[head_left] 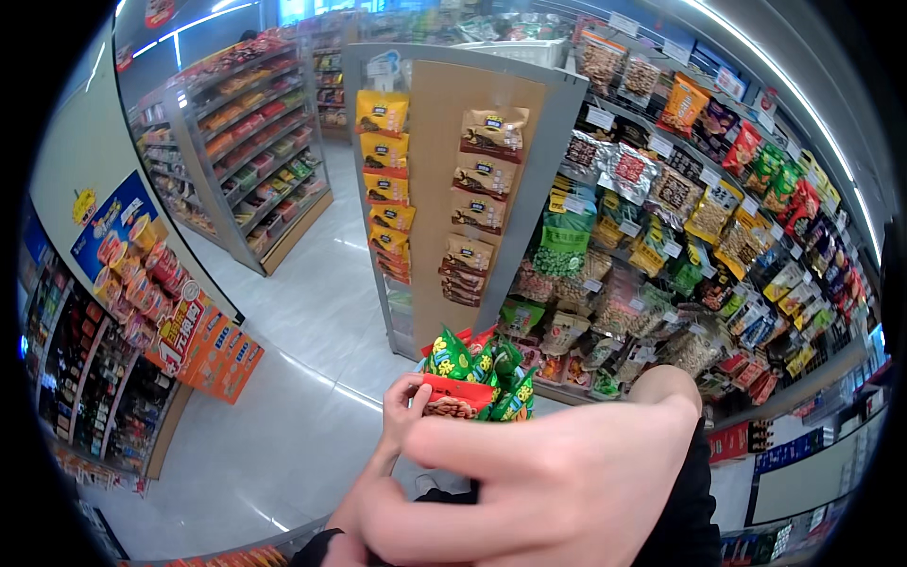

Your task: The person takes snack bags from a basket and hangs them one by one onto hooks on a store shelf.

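My left hand (402,411) grips the left rim of a container, mostly hidden, that is filled with green snack bags (451,356) and red snack packets. Its thumb lies against a red nut packet (459,398) at the front. Close to the camera, my right hand (538,475) is large and blurred, with curled fingers, and covers the lower part of the container. Whether it holds anything cannot be seen. Beyond the container stands a shelf end panel (439,212) hung with yellow snack bags (382,156) and brown snack bags (485,177).
On the right, a wall rack holds many hanging packets, among them a large green bag (563,234). A shelf unit (262,142) stands at the back left. Cup noodles (142,276) and an orange promotional board (212,354) jut out at the left. Grey floor (305,298) lies between them.
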`<move>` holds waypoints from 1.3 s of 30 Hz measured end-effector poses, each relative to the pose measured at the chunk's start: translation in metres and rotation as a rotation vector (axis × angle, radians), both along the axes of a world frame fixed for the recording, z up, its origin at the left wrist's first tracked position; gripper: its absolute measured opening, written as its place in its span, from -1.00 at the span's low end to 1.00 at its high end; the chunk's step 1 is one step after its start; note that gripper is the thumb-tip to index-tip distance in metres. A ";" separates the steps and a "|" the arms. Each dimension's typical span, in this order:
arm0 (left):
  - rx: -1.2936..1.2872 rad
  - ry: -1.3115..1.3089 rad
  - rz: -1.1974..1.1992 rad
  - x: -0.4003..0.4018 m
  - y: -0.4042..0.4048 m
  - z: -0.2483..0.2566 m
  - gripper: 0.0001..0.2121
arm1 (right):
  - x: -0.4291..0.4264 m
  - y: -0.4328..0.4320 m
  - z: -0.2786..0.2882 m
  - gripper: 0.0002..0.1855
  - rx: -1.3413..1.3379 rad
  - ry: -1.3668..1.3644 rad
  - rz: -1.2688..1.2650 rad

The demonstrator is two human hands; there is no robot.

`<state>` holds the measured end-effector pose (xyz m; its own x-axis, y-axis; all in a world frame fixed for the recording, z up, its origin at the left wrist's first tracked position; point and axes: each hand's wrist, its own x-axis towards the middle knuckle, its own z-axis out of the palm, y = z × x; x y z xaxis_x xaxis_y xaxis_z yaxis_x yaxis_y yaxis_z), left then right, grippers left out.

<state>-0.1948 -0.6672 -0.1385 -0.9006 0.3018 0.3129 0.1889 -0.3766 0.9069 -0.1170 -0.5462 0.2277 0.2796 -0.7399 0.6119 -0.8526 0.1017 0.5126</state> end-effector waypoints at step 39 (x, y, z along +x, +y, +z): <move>-0.212 0.111 -0.777 0.241 0.418 0.114 -0.69 | 0.298 0.359 -0.295 -0.37 -1.701 -1.401 -0.473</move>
